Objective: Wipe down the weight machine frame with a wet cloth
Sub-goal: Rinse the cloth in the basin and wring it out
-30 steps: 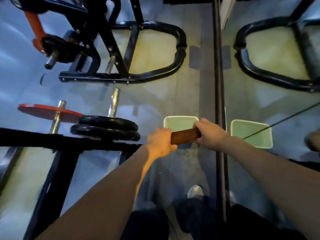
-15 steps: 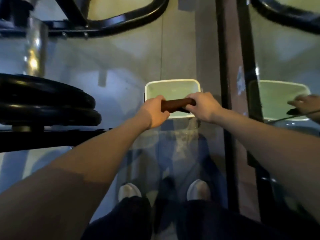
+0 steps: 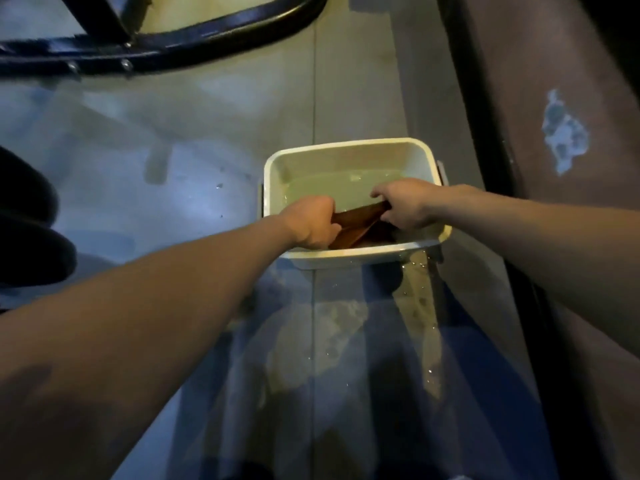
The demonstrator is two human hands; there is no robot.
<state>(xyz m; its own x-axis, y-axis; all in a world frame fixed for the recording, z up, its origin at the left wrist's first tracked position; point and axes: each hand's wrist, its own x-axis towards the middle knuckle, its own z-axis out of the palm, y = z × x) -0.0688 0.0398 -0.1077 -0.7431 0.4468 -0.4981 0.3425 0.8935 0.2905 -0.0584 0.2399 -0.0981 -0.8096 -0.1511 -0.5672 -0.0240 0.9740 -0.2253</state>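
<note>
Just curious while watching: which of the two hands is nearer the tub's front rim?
The left hand; it grips the brown cloth close above the tub front rim, while the right hand is farther in.

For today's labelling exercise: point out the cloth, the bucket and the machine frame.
cloth [image 3: 356, 225], head view, its stretched middle
bucket [image 3: 349, 252], head view, its near rim
machine frame [image 3: 214, 34], head view, its curved black tube

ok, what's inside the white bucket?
The white bucket holds water and a brown cloth, gripped by the left hand and right hand. The cloth's ends are hidden inside the hands.
</note>
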